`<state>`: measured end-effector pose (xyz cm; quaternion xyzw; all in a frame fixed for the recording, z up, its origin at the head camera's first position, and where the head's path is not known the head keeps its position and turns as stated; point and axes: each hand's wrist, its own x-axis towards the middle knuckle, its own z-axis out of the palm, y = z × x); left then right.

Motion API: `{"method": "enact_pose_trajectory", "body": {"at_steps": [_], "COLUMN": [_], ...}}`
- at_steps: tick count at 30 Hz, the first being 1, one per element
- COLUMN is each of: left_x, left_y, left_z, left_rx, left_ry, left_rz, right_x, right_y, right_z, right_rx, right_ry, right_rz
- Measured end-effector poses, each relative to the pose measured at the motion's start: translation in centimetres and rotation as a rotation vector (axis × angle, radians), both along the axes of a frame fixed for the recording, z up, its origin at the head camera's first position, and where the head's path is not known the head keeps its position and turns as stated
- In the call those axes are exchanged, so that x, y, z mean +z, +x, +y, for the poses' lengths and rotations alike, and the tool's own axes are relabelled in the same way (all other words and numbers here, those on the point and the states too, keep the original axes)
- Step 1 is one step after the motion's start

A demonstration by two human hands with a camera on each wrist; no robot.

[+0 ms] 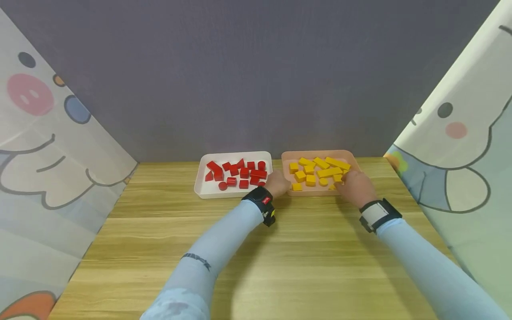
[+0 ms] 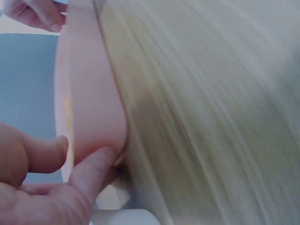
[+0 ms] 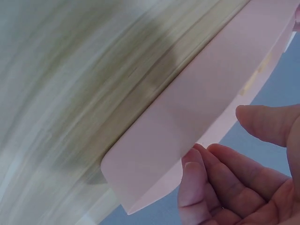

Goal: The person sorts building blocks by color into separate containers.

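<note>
A salmon-pink tray [image 1: 308, 193] holds several yellow blocks [image 1: 329, 172] of mixed shapes. At its front left corner, my left hand [image 1: 278, 184] grips the rim, with a fingertip pressed to the outer wall in the left wrist view. My right hand [image 1: 357, 189] holds the front right corner; in the right wrist view its curled fingers [image 3: 194, 161] meet the rim, while the thumb stands apart, over the tray's inner side. Beside the left hand lies a white tray [image 1: 208, 194] of red blocks [image 1: 244, 172], partly covered by that hand.
Both trays sit side by side at the back of a wooden table [image 1: 304, 258], close to a dark grey back panel [image 1: 256, 80]. Cartoon-printed panels [image 1: 36, 146] flank the table left and right.
</note>
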<state>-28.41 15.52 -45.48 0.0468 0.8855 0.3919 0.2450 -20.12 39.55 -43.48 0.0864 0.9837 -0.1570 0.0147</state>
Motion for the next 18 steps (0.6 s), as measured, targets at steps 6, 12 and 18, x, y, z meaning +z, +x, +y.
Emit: {"method": "enact_pose_trajectory", "body": {"at_steps": [6,12,18], "left_x": [1.4,5.4,9.0], "left_y": [-0.4,0.1,0.1], "left_z": [-0.3,-2.1,-6.3], "left_rx": [-0.039,-0.113,-0.084], "left_ry": [0.019,0.026,-0.013], "left_rz": [0.033,0.186,0.297], "right_x": [0.5,2.4,4.7], "right_y": [0.4,1.4,2.4], "right_z": [-0.1,0.0,-0.6], "right_rx": [0.047,0.044,0.042], "right_ry": [-0.014,-0.059,-0.086], "right_rz": [0.041,0.075,0.174]}}
